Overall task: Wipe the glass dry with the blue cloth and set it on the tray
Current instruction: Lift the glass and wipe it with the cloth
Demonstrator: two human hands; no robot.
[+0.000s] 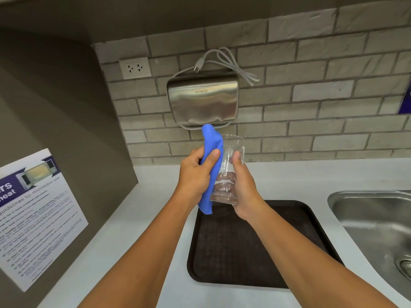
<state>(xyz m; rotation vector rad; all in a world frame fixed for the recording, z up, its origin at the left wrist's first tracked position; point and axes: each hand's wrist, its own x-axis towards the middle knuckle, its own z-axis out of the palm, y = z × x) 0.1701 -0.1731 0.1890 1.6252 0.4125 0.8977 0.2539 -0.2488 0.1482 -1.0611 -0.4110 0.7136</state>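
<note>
Glass first: the clear, straight-sided drinking glass (226,167) sits at the centre of the frame, held upright in the air above the far edge of the tray, not yet touching it. My right hand (241,187) is curled around its right side, thumb on the near wall and fingers showing through the glass from behind, a closed but light-looking grasp. My left hand (195,174) is closed on the bright blue textured cloth (212,158), thumb pinning the fabric against the glass's left wall; one end of the cloth stands up above the rim, the other hangs below the base.

Just beneath, in the lower centre, lies the dark brown rectangular plastic tray (255,247) on the pale grey counter (155,218). A stainless steel sink (373,221) occupies the right edge.

I judge the wiping to be underway. The risk I see is slippage: a wet glass gripped on one side could twist out under the cloth's pressure and drop onto the tray. The dangling tail could also catch under the base when I lower it, leaving the glass tilted.
</note>
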